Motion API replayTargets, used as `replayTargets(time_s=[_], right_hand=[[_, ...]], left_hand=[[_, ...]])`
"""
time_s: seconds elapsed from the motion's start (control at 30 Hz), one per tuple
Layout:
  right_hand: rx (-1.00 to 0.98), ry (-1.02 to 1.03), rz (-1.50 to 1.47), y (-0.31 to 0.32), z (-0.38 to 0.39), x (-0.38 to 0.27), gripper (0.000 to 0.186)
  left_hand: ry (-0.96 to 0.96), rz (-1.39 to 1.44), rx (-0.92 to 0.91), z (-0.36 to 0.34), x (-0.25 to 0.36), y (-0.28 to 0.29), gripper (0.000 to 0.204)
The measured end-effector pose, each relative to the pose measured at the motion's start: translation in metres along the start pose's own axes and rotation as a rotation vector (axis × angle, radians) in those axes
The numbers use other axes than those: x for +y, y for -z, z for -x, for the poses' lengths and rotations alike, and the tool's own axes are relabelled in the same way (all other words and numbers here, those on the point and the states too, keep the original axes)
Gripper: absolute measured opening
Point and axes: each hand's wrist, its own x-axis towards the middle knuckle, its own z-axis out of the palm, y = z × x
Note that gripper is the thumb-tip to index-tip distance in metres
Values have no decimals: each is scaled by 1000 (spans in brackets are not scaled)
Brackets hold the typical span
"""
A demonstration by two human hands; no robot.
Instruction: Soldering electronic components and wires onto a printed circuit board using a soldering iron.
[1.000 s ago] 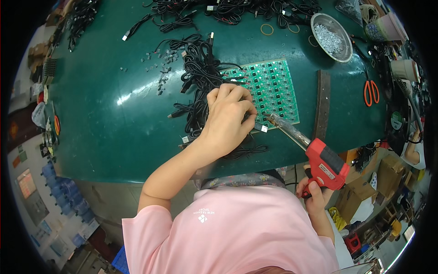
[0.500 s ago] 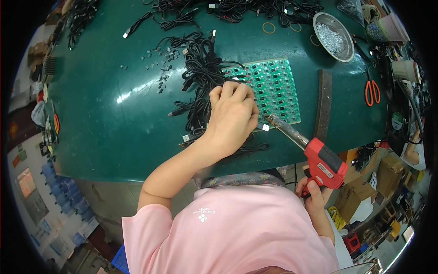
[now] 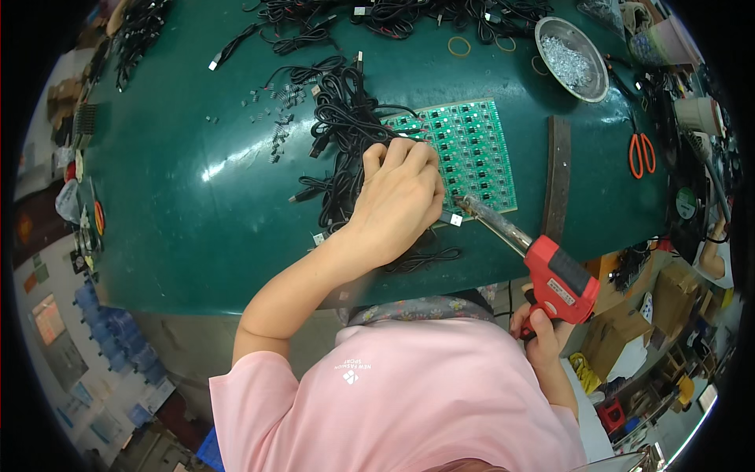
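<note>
My left hand [image 3: 401, 193] is closed over the left edge of a green circuit board panel [image 3: 499, 157] with rows of small black parts. It seems to grip a black USB cable, whose silver plug [image 3: 452, 219] sticks out beside the thumb; the fingertips are hidden. My right hand [image 3: 541, 332] is wrapped round the grip of a red and black soldering gun [image 3: 562, 279]. Its metal tip points up and left, at the board's lower part close to my left fingers. Coiled black cables [image 3: 338, 118] lie in a heap to the left of the board.
Small dark pieces [image 3: 283, 118] are scattered left of the cables. A metal bowl [image 3: 594, 90] of shiny bits stands at the back right, near rubber bands [image 3: 459, 46]. A dark flat bar [image 3: 557, 177] and orange-handled scissors [image 3: 642, 156] lie to the right. More cables [image 3: 393, 20] line the back.
The whole view has shifted very slightly. Both hands, the soldering gun and the board keep nearly the same places relative to one another.
</note>
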Motion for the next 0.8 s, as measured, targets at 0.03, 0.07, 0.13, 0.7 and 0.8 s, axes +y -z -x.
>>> replayTargets(time_s=[0.03, 0.07, 0.13, 0.7, 0.8], right_hand=[[7, 7, -12, -1, -1, -1, 43], [13, 15, -23, -2, -1, -1, 43], [12, 11, -27, 0, 0, 1, 43], [1, -39, 13, -4, -1, -2, 42], [19, -34, -8, -6, -1, 1, 43]], left_hand=[[-6, 12, 20, 0, -1, -1, 12], [-12, 24, 41, 0, -1, -2, 12], [-10, 28, 42, 0, 0, -2, 12], [-18, 21, 48, 0, -3, -4, 12], [-6, 38, 40, 1, -3, -4, 11]])
